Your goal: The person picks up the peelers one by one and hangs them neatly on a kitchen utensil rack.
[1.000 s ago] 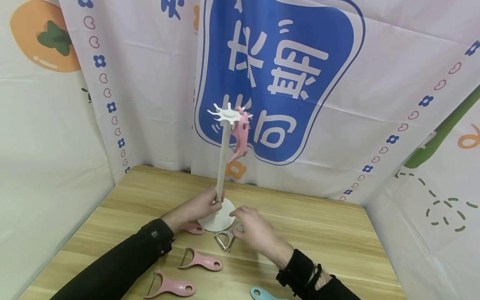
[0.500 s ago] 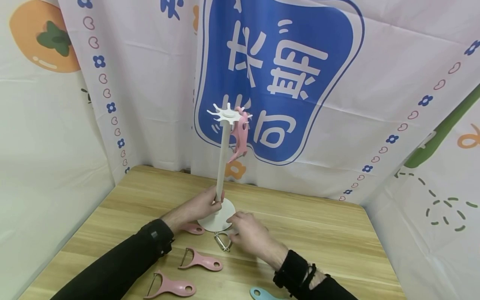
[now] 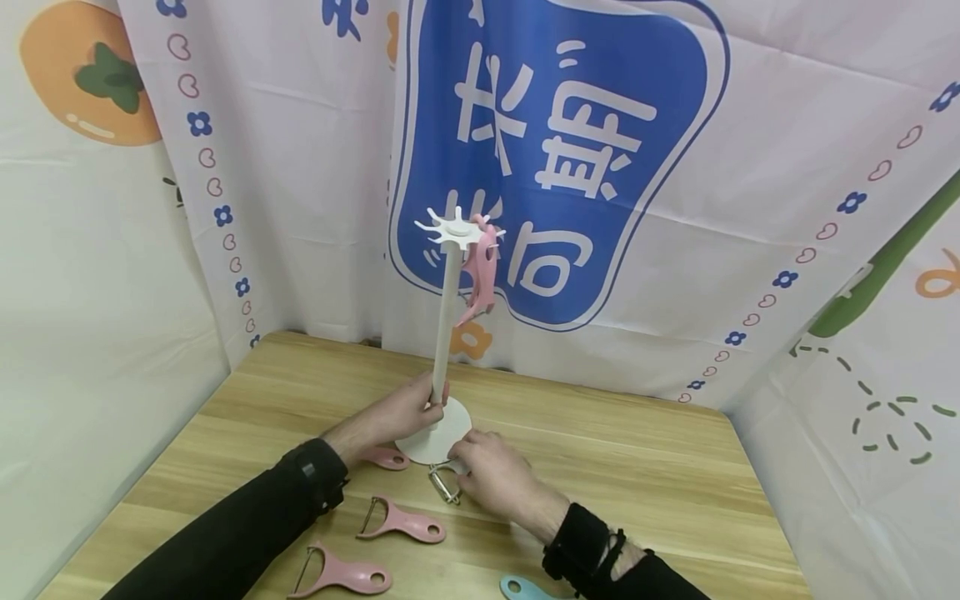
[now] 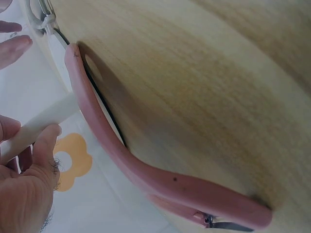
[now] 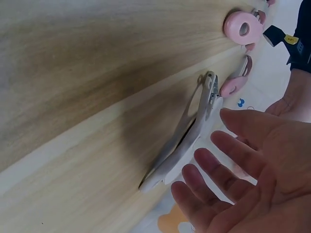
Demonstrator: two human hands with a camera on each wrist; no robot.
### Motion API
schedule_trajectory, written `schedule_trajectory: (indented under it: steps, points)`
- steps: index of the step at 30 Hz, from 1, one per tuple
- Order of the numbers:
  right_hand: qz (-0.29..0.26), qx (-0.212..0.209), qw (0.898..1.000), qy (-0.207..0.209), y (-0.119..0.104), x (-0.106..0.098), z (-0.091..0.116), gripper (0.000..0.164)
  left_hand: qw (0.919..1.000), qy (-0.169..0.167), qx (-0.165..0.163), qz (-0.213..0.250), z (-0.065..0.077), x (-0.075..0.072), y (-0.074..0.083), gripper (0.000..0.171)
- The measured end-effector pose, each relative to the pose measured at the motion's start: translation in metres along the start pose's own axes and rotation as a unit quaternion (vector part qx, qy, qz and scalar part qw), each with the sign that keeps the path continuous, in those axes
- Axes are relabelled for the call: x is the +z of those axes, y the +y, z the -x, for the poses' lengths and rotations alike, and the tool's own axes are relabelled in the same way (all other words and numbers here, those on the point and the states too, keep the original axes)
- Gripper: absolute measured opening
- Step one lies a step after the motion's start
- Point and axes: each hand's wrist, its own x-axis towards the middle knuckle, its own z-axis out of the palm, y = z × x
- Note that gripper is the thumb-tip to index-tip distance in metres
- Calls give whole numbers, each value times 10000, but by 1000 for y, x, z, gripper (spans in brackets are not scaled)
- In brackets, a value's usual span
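A white stand (image 3: 447, 325) has a pole on a round base and a spoked hook ring (image 3: 457, 228) at its top. My left hand (image 3: 408, 407) grips the pole low down, thumb and fingers round it. One pink peeler (image 3: 483, 275) hangs from the ring's right side. A white peeler with a metal blade (image 5: 187, 141) lies on the table at the base's front edge. Over its handle, my right hand (image 3: 498, 475) hovers, covering part of it in the head view; the right wrist view shows loosely bent fingers (image 5: 233, 150) beside it, with nothing between them.
Two pink peelers (image 3: 408, 522) (image 3: 348, 575) lie on the wooden table (image 3: 637, 492) in front of the stand. Another pink peeler (image 3: 388, 457) is partly hidden by the left wrist. A blue peeler handle (image 3: 525, 587) shows at the bottom edge. Printed cloth (image 3: 315, 208) hangs behind.
My right hand has shifted slightly left and down over the white peeler's handle, covering more of it. The left hand, stand and other peelers stay where they were.
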Motion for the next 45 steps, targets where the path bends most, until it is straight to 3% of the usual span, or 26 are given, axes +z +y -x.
schedule_trajectory:
  steps: [13, 21, 29, 39, 45]
  points:
    - [101, -14, 9999, -84, 2, 7, 1, 25, 10000, -19, -30, 22, 0, 0, 1, 17]
    - [27, -68, 9994, -341, 6, 4, 0, 25, 10000, 10, -59, 32, 0, 1, 0, 17]
    - [-79, -777, 9951, -612, 13, -2, 3, 25, 10000, 26, -20, 54, 0, 0, 0, 17]
    - [17, -1860, 9787, -865, 34, -6, 2, 26, 10000, 22, -54, -32, -1, 0, -1, 18]
    - [96, -2073, 9738, -933, 42, -6, 3, 23, 10000, 18, -32, -51, -1, 0, -2, 18]
